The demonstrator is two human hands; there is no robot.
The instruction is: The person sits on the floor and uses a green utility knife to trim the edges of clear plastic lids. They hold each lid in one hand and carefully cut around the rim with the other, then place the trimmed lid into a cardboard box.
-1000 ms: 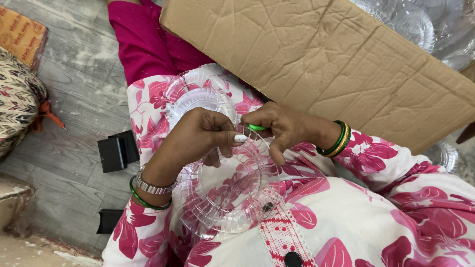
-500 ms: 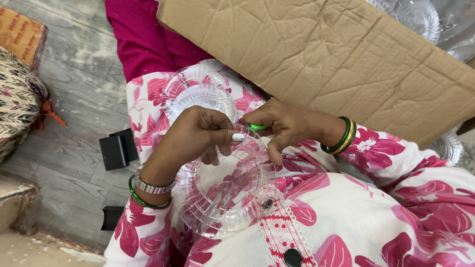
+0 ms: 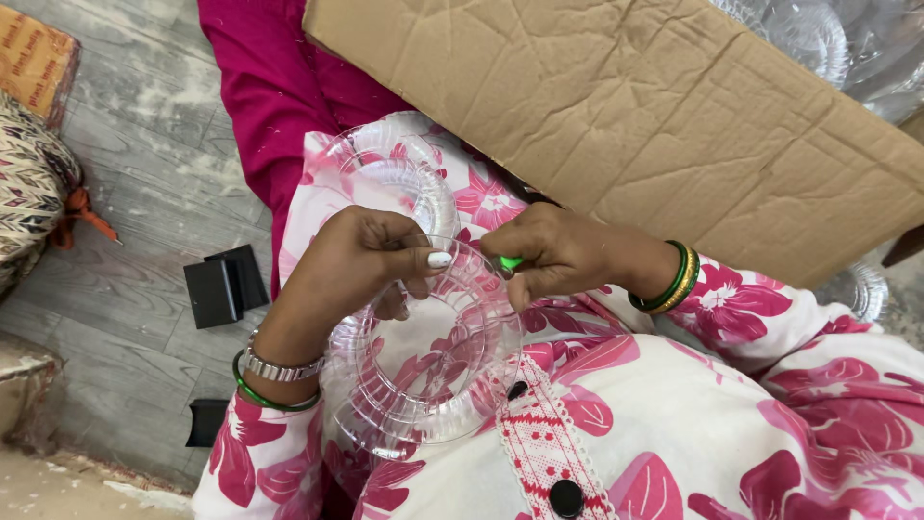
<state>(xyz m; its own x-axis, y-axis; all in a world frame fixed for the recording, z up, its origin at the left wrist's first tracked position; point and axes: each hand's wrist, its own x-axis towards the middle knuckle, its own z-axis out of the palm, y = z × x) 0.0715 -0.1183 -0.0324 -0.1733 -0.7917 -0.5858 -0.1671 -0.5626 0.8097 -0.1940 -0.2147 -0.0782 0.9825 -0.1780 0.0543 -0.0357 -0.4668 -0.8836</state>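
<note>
Hands barely shift: left hand [image 3: 371, 255] still grips the clear ribbed plastic ring [image 3: 423, 356], right hand [image 3: 558, 252] keeps pinching the small green piece [image 3: 510, 262] at its rim.

White top covered in big pink floral print, with a red-and-white embroidered placket running down the front and round black buttons [image 3: 566, 497] on it. Magenta trousers underneath. Left wrist has a silver watch band [image 3: 279, 367] plus a green bangle [image 3: 262, 399]; right wrist has green and gold bangles [image 3: 673, 280]. Left thumbnail [image 3: 439, 259] is painted white.
</note>
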